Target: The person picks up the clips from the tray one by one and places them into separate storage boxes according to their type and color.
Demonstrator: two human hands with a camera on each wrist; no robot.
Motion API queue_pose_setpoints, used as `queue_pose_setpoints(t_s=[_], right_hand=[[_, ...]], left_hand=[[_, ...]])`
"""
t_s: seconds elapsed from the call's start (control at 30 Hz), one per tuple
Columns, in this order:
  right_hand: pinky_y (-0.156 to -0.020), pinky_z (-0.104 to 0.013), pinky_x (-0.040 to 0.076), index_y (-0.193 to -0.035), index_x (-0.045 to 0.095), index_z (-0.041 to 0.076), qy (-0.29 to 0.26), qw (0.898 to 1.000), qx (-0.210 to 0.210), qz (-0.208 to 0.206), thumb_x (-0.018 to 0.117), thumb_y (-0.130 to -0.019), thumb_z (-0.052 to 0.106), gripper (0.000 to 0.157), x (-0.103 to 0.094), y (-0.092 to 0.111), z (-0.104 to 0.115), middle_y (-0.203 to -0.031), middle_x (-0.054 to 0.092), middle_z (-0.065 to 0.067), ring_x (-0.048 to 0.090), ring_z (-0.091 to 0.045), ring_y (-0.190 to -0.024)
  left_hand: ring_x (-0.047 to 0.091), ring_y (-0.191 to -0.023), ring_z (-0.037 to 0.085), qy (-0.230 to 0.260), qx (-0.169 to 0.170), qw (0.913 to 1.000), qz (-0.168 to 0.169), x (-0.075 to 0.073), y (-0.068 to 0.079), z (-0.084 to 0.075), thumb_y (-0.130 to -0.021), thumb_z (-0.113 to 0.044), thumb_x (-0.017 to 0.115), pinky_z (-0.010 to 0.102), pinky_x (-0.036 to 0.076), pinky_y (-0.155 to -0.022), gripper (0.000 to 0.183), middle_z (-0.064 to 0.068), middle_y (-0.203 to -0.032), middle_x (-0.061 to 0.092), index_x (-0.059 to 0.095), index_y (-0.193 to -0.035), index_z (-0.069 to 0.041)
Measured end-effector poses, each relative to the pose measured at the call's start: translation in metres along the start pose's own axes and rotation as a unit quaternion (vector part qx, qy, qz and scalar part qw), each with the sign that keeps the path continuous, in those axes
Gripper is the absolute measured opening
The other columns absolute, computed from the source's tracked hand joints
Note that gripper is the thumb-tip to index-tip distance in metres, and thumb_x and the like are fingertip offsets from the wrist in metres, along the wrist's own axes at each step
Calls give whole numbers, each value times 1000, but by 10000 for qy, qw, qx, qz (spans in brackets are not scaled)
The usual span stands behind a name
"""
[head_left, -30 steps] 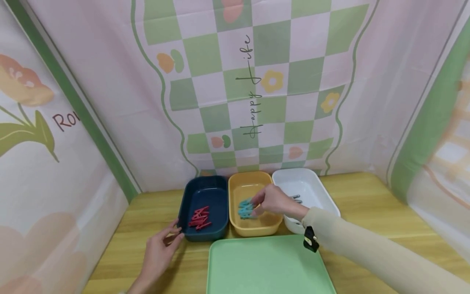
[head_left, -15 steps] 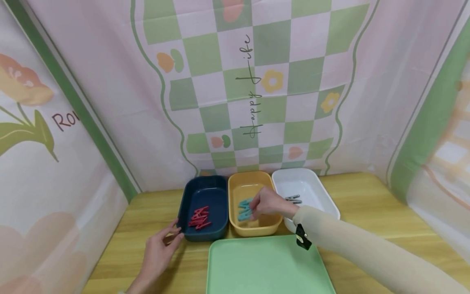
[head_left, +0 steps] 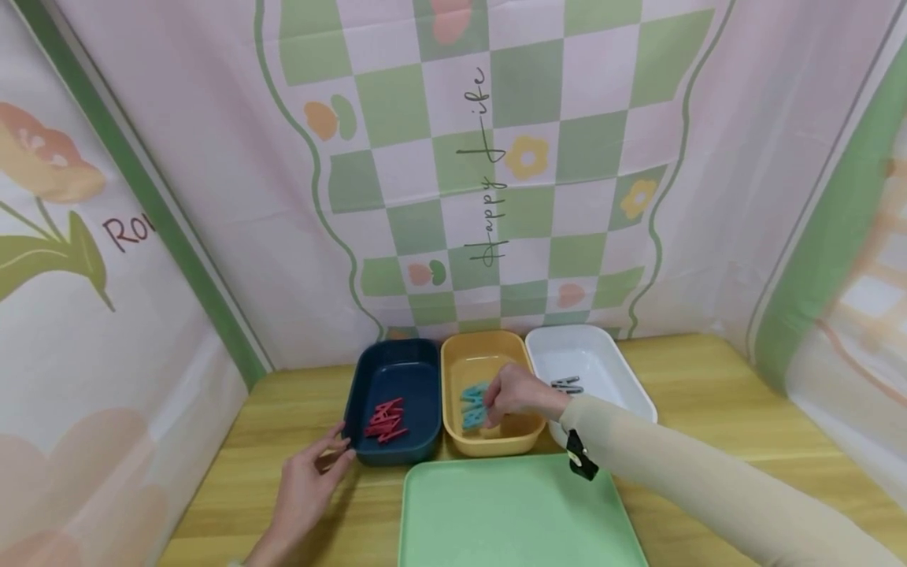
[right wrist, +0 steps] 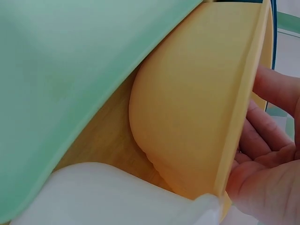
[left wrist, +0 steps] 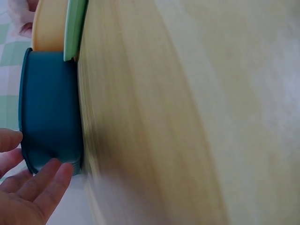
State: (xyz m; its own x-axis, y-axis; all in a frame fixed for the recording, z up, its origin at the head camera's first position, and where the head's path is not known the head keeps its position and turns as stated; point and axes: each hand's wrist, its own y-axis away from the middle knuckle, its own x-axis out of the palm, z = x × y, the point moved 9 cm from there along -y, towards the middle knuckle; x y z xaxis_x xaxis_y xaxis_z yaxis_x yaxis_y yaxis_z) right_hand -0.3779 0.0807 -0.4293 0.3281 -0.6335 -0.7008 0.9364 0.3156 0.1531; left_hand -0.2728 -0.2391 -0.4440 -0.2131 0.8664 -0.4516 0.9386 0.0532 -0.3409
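In the head view my right hand point(head_left: 520, 392) reaches down into the yellow bin point(head_left: 489, 446), its fingers pinching the lower of the teal clothespins point(head_left: 473, 417). More teal clothespins lie just above it. The yellow wall partly covers these fingers in the right wrist view. My left hand point(head_left: 306, 482) is at the near left corner of the dark blue bin point(head_left: 397, 358), fingers spread loosely and touching the outside wall and rim. Red clothespins point(head_left: 386, 420) lie in a small heap inside that blue bin.
A white bin point(head_left: 588, 358) with grey clothespins point(head_left: 567, 385) stands right of the yellow one, partly behind my right forearm. In front of the bins lies a green tray point(head_left: 517, 512) on the wooden table point(head_left: 708, 378). A patterned cloth point(head_left: 489, 157) hangs behind.
My right hand has shifted slightly left and down within the yellow bin, and the lower teal clothespin has turned a little away from the others. The left hand stays put.
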Motion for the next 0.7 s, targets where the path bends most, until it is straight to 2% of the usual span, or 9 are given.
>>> queue_pose_setpoints(t_s=[0.4,0.7], right_hand=[[-60,-31,59,-85,75,0,-317,9994,84,-59,89,-58,3,32,1,-2,-6,-77,69,-4,64,-13,-64],[-59,-22,54,-81,76,6,114,9996,185,-154,92,-56,11,30,3,-2,-6,-76,68,1,61,-11,-71]], left_hand=[[67,-93,22,56,-33,10000,10,1,1,-1,-84,-9,73,22,57,-72,18,8,-131,56,69,-100,-4],[67,-94,22,-38,-69,10000,11,0,-1,-2,-83,-9,74,22,57,-72,18,7,-132,56,69,-101,-4]])
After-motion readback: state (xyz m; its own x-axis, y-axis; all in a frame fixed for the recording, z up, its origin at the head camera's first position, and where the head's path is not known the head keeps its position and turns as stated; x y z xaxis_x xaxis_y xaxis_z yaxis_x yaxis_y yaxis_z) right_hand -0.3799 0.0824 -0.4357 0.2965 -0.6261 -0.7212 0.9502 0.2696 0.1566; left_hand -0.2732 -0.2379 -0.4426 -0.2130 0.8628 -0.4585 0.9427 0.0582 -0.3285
